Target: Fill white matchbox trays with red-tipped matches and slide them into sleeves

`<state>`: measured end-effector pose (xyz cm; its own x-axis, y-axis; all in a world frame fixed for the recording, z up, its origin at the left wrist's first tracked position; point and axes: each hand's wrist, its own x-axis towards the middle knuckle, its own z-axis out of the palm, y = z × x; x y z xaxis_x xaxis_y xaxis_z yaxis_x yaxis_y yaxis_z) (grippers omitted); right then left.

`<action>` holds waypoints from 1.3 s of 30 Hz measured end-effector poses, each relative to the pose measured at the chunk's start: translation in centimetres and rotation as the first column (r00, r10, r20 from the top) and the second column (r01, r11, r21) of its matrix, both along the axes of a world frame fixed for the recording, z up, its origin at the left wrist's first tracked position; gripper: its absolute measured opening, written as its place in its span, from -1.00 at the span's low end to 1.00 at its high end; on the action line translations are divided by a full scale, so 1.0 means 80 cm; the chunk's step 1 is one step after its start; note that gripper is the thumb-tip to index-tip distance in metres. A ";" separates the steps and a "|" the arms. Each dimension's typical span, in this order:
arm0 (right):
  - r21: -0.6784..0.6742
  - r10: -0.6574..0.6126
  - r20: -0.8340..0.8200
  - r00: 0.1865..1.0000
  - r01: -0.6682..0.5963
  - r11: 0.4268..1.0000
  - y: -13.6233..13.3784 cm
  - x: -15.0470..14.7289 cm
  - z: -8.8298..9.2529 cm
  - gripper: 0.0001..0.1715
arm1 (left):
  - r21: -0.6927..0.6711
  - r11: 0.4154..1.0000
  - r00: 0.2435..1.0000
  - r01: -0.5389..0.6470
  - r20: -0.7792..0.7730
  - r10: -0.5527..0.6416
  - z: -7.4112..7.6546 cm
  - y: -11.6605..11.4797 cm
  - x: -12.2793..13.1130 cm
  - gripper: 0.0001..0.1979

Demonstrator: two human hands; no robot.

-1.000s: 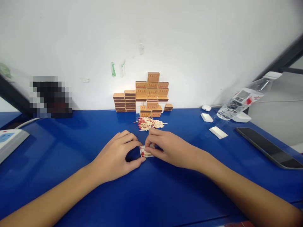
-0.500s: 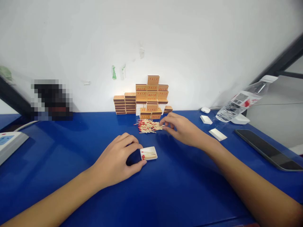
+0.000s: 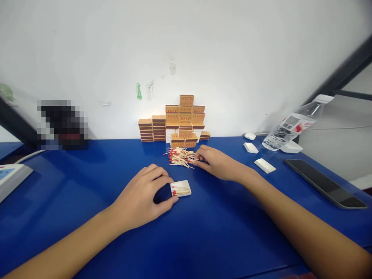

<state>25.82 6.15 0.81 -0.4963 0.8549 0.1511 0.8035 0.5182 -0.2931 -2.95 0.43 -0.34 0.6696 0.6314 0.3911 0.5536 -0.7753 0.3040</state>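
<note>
My left hand (image 3: 145, 193) grips the left end of a small white matchbox tray (image 3: 187, 185) between thumb and forefinger. Several red-headed matches (image 3: 181, 192) lie in the tray, heads to the left. Behind it, a loose pile of matches (image 3: 179, 157) is spread on the blue table. At the pile's right edge my right hand (image 3: 216, 162) has thumb and forefinger closed on match ends; how many matches they hold I cannot tell. Just behind the pile, matchboxes (image 3: 186, 118) are stacked in a stepped tower against the wall.
Lower matchbox stacks (image 3: 152, 128) adjoin the tower's left side. Toward the right are two white blocks (image 3: 265, 165), a white case (image 3: 250, 136), a tilted water bottle (image 3: 293, 124) and a black phone (image 3: 322, 182). A power strip (image 3: 14, 176) sits at the left edge.
My right hand has moved slightly left and toward me, its fingers now pinched at the pile's edge. Some matches there have shifted. My left hand keeps its hold on the tray.
</note>
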 end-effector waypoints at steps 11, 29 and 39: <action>-0.014 -0.018 -0.013 1.000 0.018 1.000 -0.022 0.012 0.025 -0.72 | -0.009 1.000 1.000 -0.013 0.001 0.013 -0.002 0.002 0.000 -0.76; -0.042 0.217 -0.004 0.976 -0.217 0.975 -0.080 -0.048 0.022 -0.85 | 0.002 1.000 1.000 0.001 -0.012 -0.001 0.000 -0.001 0.000 -0.78; -0.123 0.208 -0.076 0.975 -0.216 0.969 -0.076 -0.047 0.022 -0.85 | 0.002 1.000 1.000 0.007 -0.006 -0.007 -0.001 0.000 0.000 -0.77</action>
